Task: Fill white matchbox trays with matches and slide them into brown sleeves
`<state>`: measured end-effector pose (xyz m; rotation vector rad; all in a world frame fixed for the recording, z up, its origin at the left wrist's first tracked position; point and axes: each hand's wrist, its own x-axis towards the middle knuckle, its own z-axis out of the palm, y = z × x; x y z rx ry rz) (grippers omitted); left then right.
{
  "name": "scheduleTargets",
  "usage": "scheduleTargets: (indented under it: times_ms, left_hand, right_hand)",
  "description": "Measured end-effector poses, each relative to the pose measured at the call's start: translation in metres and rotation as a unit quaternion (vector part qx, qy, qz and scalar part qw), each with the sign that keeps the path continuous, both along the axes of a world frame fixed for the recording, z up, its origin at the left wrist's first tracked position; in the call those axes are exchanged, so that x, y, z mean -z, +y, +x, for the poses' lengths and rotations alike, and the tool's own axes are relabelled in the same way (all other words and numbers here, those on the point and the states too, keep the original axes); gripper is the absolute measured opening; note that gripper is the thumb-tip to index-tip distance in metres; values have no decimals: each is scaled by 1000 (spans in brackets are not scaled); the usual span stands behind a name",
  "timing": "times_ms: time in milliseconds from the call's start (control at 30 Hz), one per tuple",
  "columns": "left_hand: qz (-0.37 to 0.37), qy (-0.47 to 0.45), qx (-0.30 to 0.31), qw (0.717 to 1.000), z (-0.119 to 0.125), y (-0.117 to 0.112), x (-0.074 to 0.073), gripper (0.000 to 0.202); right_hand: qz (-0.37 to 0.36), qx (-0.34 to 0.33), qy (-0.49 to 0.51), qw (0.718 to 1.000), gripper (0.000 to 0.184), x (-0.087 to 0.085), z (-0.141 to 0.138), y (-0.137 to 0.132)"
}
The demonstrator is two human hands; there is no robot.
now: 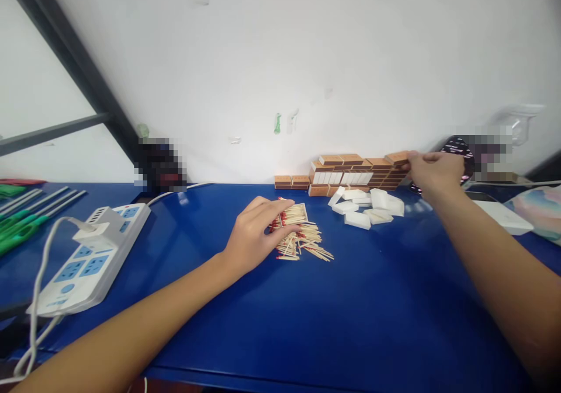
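My left hand [256,231] rests on a loose pile of red-tipped matches [307,244] on the blue table [350,317], fingers stretched over them and over an open match tray [298,212]. My right hand [432,171] reaches to the back and pinches the top matchbox [397,157] at the right end of a stack of brown matchboxes [355,174] against the white wall. Several empty white inner trays [372,209] lie in front of the stack.
A white power strip [94,253] with a plugged adapter and cable lies at the left. Green-handled tools [21,221] sit at the far left edge. White and pastel flat items [508,215] lie at the right. Two matchboxes [291,181] stand left of the stack.
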<state>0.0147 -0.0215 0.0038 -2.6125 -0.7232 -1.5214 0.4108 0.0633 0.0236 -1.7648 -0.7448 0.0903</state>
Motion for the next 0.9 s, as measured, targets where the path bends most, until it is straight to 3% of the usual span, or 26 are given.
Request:
scheduleTargets:
  times_ms: [200, 367, 700, 900]
  left_hand:
    - [7, 3, 3, 1000, -1, 0, 1, 44]
    - [16, 1, 9, 1000, -1, 0, 2, 43]
    - [2, 13, 17, 1000, -1, 1, 4, 42]
    - [-21, 5, 30, 999, -1, 1, 5, 42]
  right_hand:
    - [24, -38, 43, 998, 15, -13, -19, -11]
    - [-14, -110, 55, 992, 18, -8, -32, -12]
    - [-53, -35, -72, 995, 23, 5, -19, -6]
    - [-68, -9, -133, 989, 23, -12, -31, -24]
